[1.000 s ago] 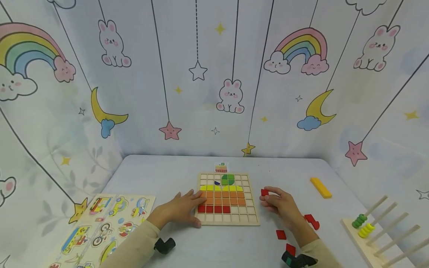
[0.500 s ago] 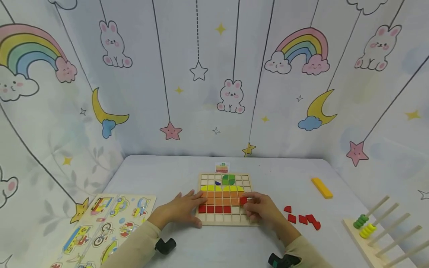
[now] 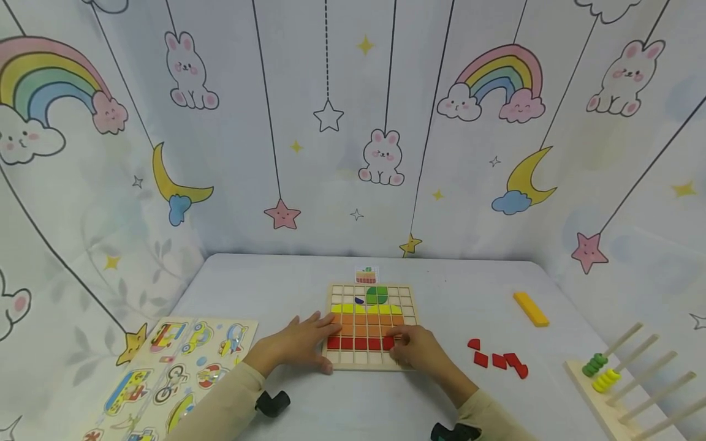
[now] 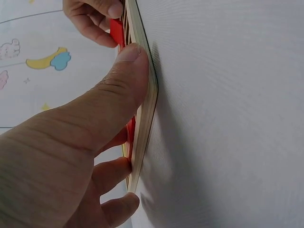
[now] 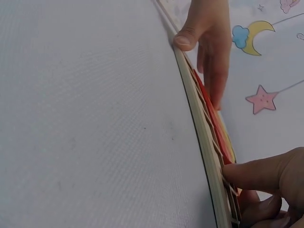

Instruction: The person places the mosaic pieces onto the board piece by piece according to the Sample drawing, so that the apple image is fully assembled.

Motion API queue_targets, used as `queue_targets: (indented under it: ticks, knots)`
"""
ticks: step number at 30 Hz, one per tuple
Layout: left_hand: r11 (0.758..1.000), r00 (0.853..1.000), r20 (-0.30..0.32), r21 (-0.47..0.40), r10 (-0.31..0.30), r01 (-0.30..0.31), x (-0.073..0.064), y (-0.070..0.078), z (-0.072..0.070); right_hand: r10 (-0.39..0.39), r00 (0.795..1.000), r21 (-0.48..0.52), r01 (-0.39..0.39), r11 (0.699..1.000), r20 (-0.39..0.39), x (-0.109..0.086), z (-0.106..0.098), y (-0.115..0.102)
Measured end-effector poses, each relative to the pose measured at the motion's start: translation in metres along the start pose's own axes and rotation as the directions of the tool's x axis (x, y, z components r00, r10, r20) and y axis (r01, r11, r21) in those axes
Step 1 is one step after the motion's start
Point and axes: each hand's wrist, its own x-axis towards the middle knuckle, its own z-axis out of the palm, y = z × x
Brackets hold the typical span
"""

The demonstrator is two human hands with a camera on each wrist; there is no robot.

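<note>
A wooden grid board [image 3: 361, 360] lies mid-table, with green, yellow, orange and red tiles in its cells. My left hand [image 3: 292, 343] rests at the board's left side, fingers extended over the edge and thumb at the near corner. At the right end of the red row, my right hand [image 3: 417, 348] pinches a red tile [image 4: 116, 31] between thumb and finger, right at the grid. The left wrist view shows this tile standing slightly proud of the board. In the right wrist view, the right thumb [image 5: 251, 175] lies over the board's rim.
Several loose red tiles [image 3: 499, 361] lie right of the board. A small picture card [image 3: 366, 275] sits behind it. Farther right are a yellow-orange bar [image 3: 531, 309] and a wooden peg stand [image 3: 612, 398] with green and yellow beads. A vehicle puzzle board [image 3: 182, 361] lies left.
My right hand has carried the red tile left from beside the board to the end of the red row. My left hand has stayed at the board's left edge.
</note>
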Motion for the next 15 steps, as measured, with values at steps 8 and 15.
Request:
queue_targets:
  ticks: [8,15]
  knots:
    - [1.0,1.0,0.003,-0.003,-0.003,0.003,-0.001,0.002,-0.002,0.018,0.999,0.031,-0.017,0.999,-0.027,-0.004,-0.004,0.002]
    - [1.0,1.0,0.004,-0.009,0.003,-0.003,-0.001,0.002,-0.002,0.13,0.987,0.223,-0.107,0.969,-0.092,-0.021,-0.042,0.023]
